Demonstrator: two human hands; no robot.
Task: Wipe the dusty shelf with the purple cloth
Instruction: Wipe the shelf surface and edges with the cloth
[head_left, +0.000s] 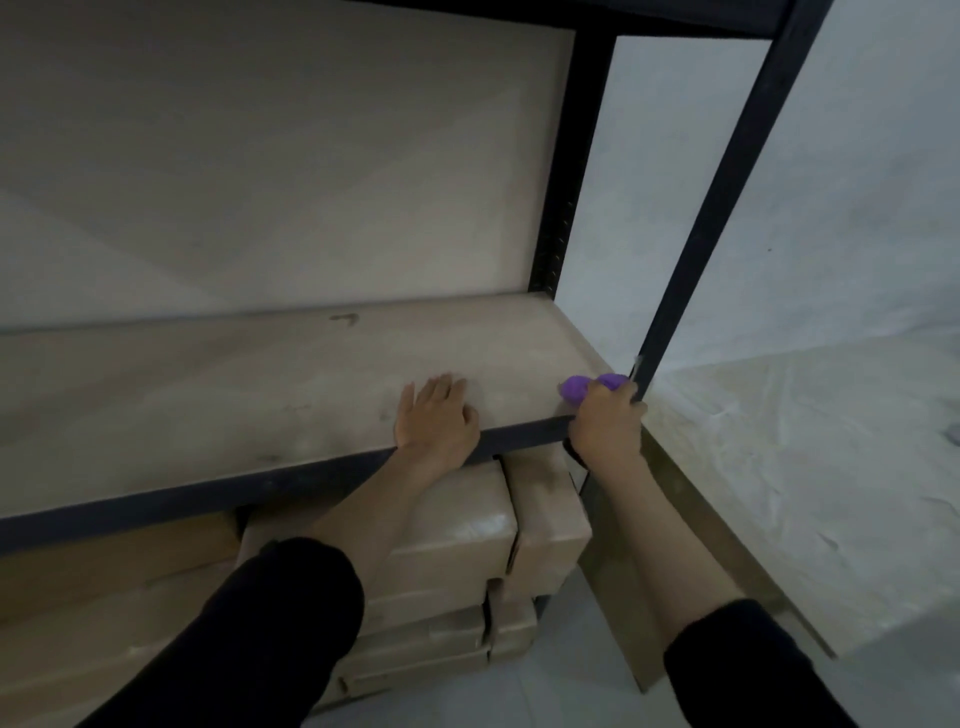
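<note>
Dusty shelf (260, 395), bunched purple cloth (576, 388) in right hand (605, 428).

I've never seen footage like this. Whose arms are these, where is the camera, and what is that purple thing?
There is no machine here. A person wears a camera on the head, so this single picture looks forward and down along their own two arms. The left hand rests flat on the pale, dusty shelf, its fingers fairly straight and holding nothing. The right hand grips the purple cloth, which is bunched up at the shelf's right front corner, beside a black metal post of the rack. Under the shelf sit stacked cardboard boxes.
</note>
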